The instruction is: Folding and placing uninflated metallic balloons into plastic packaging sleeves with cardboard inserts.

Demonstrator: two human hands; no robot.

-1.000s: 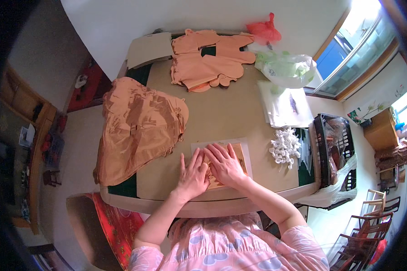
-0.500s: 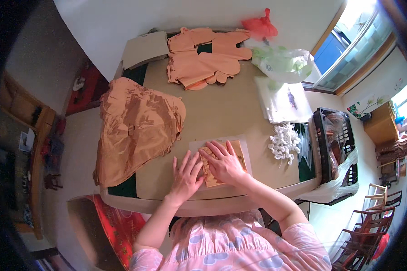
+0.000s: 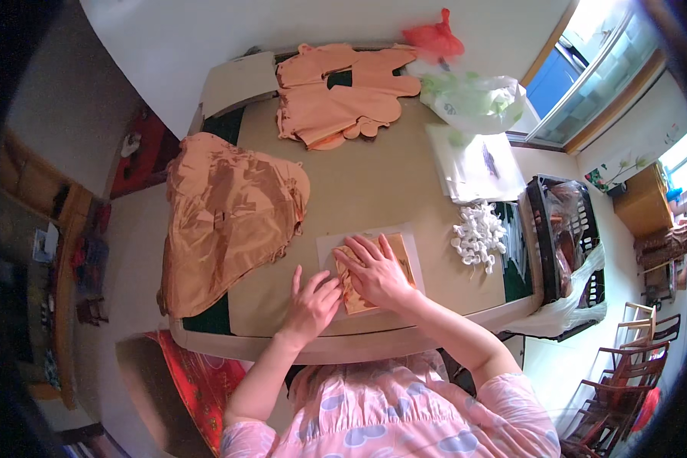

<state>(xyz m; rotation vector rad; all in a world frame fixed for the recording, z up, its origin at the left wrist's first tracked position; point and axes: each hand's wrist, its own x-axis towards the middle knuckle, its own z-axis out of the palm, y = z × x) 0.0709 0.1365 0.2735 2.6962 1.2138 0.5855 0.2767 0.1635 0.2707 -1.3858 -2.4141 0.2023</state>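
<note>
My right hand (image 3: 377,273) lies flat on a folded copper-coloured foil piece (image 3: 361,304), fingers spread across it. This foil rests on a whitish, partly see-through sheet (image 3: 328,246) near the table's front edge. Beside its left edge is my left hand (image 3: 310,307), the fingers apart and partly bent, with nothing visible in them. Its fingertips are close to the foil; whether they touch it I cannot tell. A large flat stack of shiny copper foil (image 3: 233,221), like uninflated balloons, spreads out at the left. Another stack of wavy-edged copper foil (image 3: 343,107) lies at the far side.
To the right sit a heap of white coiled bits (image 3: 478,238), clear plastic bags (image 3: 481,168) and a green-patterned plastic bag (image 3: 473,103). A black crate (image 3: 542,229) stands at the table's right edge. A red bag (image 3: 435,37) is at the back, a cardboard piece (image 3: 240,80) far left.
My left hand's fingers have bent more and come nearer together, the index finger lifting. My right hand stays flat on the foil. The whole view has shifted slightly.
</note>
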